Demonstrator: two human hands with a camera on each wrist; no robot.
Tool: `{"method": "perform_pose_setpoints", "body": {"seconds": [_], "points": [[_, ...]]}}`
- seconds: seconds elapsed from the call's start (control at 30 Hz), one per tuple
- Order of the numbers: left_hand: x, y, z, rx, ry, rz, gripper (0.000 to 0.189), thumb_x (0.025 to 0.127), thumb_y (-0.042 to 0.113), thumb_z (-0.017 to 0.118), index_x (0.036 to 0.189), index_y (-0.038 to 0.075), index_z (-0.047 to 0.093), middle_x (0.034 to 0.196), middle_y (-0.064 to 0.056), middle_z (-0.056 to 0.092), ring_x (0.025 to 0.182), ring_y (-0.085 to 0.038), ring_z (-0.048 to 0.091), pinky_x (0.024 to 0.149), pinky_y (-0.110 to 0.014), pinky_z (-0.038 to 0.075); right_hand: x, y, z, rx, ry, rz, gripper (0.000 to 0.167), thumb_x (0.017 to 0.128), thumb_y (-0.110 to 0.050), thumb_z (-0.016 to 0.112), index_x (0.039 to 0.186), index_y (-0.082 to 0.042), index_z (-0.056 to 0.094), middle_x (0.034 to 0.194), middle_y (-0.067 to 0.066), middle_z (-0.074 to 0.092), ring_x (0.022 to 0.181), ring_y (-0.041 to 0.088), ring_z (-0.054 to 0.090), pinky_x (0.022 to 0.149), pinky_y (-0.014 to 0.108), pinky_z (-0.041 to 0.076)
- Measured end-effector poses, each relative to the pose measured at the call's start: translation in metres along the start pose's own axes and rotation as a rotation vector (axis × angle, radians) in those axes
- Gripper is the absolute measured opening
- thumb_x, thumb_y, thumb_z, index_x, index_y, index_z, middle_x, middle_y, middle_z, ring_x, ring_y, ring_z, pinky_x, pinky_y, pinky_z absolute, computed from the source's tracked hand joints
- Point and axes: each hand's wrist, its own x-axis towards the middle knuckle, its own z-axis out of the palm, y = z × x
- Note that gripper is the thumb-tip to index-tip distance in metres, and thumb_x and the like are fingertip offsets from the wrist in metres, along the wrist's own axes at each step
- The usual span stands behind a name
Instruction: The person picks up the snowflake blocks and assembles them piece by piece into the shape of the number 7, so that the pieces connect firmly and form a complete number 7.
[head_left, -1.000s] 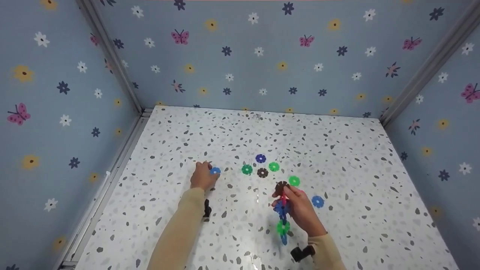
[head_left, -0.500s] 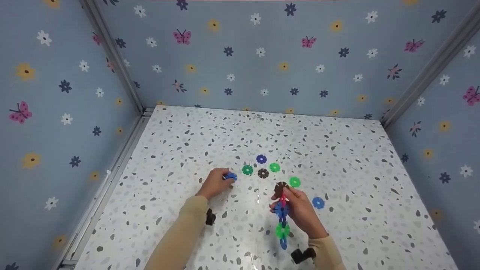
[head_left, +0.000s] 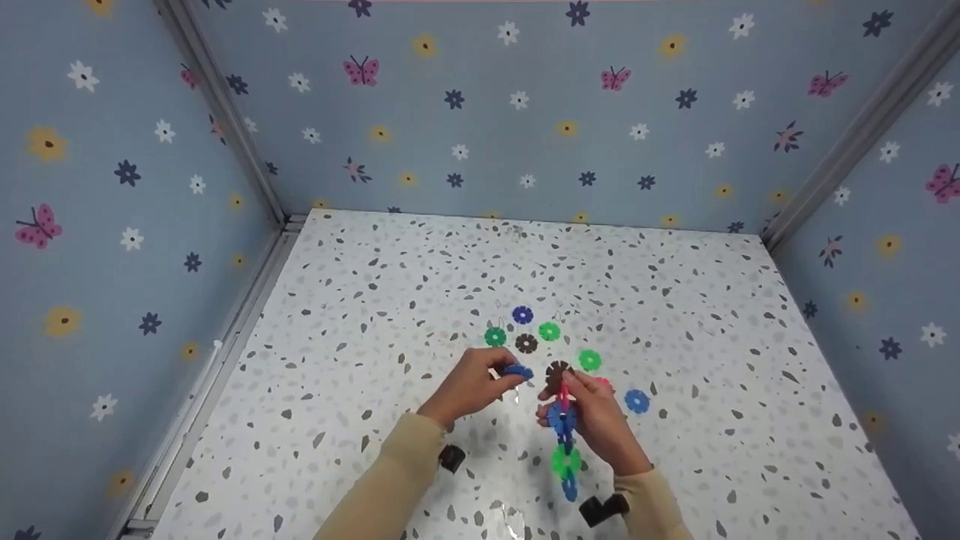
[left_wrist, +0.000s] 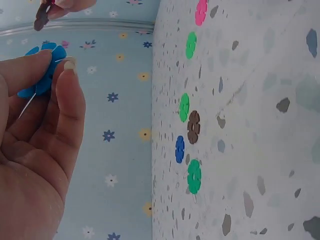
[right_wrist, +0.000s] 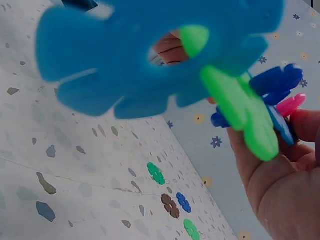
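My left hand (head_left: 474, 382) pinches a blue notched disc (head_left: 519, 370), a flower-shaped linking piece, above the table. In the left wrist view thumb and fingers press the disc (left_wrist: 59, 52) from both sides. Beside it, my right hand (head_left: 600, 421) grips a chain of interlocked discs near its upper end. A brown disc (head_left: 556, 375) tops that chain, with pink, blue, dark blue and green (head_left: 566, 460) below it. Its lowest disc, light blue (head_left: 571, 489), looms large in the right wrist view (right_wrist: 135, 95). A small gap separates the left hand's disc from the brown one.
Loose on the speckled white table (head_left: 375, 285) lie a dark blue disc (head_left: 523, 315), a dark green one (head_left: 495, 337), a brown one (head_left: 526, 343) and light green ones (head_left: 590, 360). A blue disc (head_left: 637, 401) lies right of the right hand. Patterned walls (head_left: 517, 135) enclose the table.
My left hand has carried the blue disc rightward across the table, up close to the chain's brown disc. My right hand has barely moved and still grips the chain.
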Motion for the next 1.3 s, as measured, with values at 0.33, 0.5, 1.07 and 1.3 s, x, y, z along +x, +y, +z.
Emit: {"method": "perform_pose_setpoints", "body": {"seconds": [0.33, 0.5, 1.07, 1.3], "points": [[-0.003, 0.014, 0.005, 0.097, 0.053, 0.177, 0.004, 0.093, 0.013, 0.071, 0.093, 0.010, 0.073, 0.090, 0.001, 0.070, 0.083, -0.008, 0.062, 0.067, -0.028, 0.055, -0.002, -0.003, 0.009, -0.024, 0.008, 0.043, 0.043, 0.105, -0.036, 0.049, 0.120, 0.003, 0.056, 0.103, 0.018, 0.065, 0.083, 0.028, 0.072, 0.082, 0.042, 0.056], [-0.003, 0.018, 0.006, 0.108, 0.066, 0.198, 0.001, 0.092, 0.009, 0.072, 0.092, 0.010, 0.073, 0.089, 0.003, 0.069, 0.081, -0.007, 0.062, 0.066, -0.031, 0.055, -0.003, -0.003, 0.011, -0.031, 0.022, 0.047, 0.047, 0.105, -0.036, 0.048, 0.124, 0.007, 0.053, 0.103, 0.018, 0.065, 0.083, 0.027, 0.072, 0.081, 0.041, 0.057], [-0.004, 0.021, 0.010, 0.131, 0.087, 0.241, 0.006, 0.091, 0.005, 0.071, 0.089, 0.010, 0.072, 0.086, 0.003, 0.067, 0.077, -0.006, 0.060, 0.065, -0.035, 0.055, -0.007, 0.003, 0.013, 0.035, 0.049, 0.015, 0.041, 0.105, -0.035, 0.049, 0.117, 0.003, 0.057, 0.096, 0.018, 0.066, 0.080, 0.027, 0.071, 0.078, 0.044, 0.057], [-0.003, 0.023, 0.012, 0.141, 0.103, 0.263, 0.007, 0.091, 0.003, 0.070, 0.089, 0.009, 0.071, 0.087, 0.003, 0.067, 0.078, -0.007, 0.060, 0.067, -0.031, 0.055, -0.006, 0.003, 0.012, 0.057, 0.007, -0.014, 0.039, 0.105, -0.035, 0.049, 0.115, 0.002, 0.058, 0.096, 0.019, 0.066, 0.079, 0.026, 0.071, 0.077, 0.045, 0.058]]}}
